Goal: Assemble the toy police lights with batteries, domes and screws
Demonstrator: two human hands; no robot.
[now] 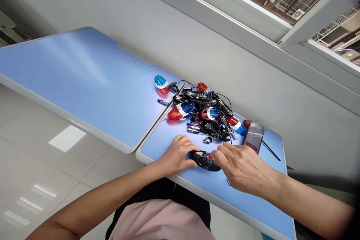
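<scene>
A black oval light housing [206, 161] lies on the near part of the table, its inner side with metal parts facing up. My left hand [181, 153] pinches its left end between thumb and fingers. My right hand [239, 165] is closed over the housing's right end. A bit of red shows at the right fingertips; what that hand holds is mostly hidden. Just beyond the housing sits a small black ring clamp [207, 140]. Several AA batteries [193, 127] lie beside the pile of parts.
Behind my hands is a heap of black housings with wires [212, 129] and red-and-blue light covers [180, 111]. One cover [161, 84] and a battery [162, 102] lie on the left table [84, 82]. A phone-like slab [254, 137] and black stick [271, 150] are at right.
</scene>
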